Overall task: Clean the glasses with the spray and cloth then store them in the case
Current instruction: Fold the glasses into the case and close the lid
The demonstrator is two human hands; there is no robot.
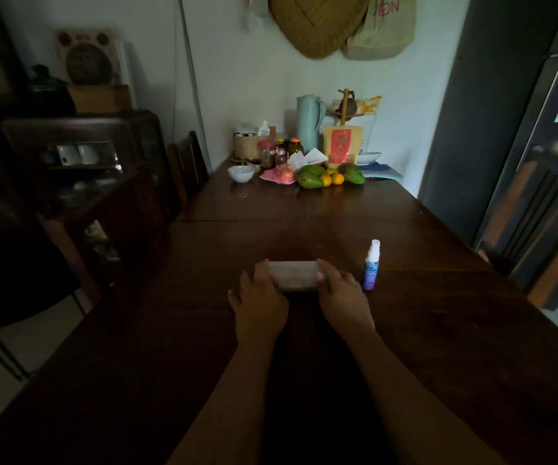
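A grey oblong glasses case [293, 275] lies on the dark wooden table [438, 313] in front of me. My left hand [259, 303] grips its left end and my right hand [339, 297] grips its right end, fingers curled over the top. The case looks closed; I see no glasses and no cloth. A small blue spray bottle [371, 266] with a white nozzle stands upright just right of my right hand, apart from it.
At the table's far end stand a white bowl [240, 173], jars [267, 153], mangoes and oranges [329, 177], a yellow pouch [342, 145] and a pale jug [308, 124]. A chair [187, 166] is at the left, a dark cabinet [69, 169] beyond it, a fridge [539, 146] at the right.
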